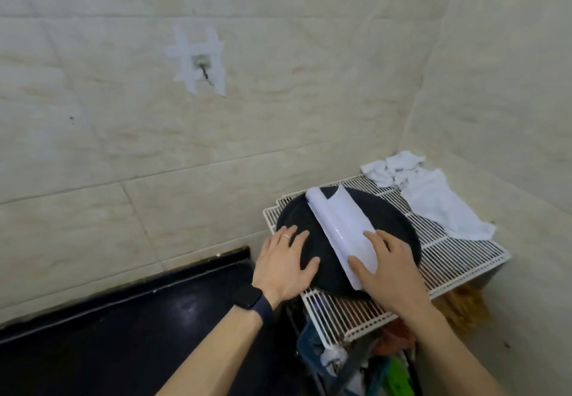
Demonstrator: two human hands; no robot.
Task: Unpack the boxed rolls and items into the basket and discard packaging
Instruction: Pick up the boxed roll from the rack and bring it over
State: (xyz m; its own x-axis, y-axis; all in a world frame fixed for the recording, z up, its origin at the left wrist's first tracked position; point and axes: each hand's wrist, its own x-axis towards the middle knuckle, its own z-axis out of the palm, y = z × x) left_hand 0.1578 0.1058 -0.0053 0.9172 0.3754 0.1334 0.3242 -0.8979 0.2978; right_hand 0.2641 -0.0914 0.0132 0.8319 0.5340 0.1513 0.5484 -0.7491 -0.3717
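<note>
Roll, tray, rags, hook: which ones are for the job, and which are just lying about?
For the job: roll, pressed by the right hand; tray under it, with the left hand resting on it.
Lying about: rags on the rack; hook on the wall; black counter.

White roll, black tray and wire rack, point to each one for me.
white roll (340,225), head view, middle of its unrolled sheet
black tray (297,211), head view, bare surface by its left rim
wire rack (448,256), head view, bare wires right of the tray
</note>
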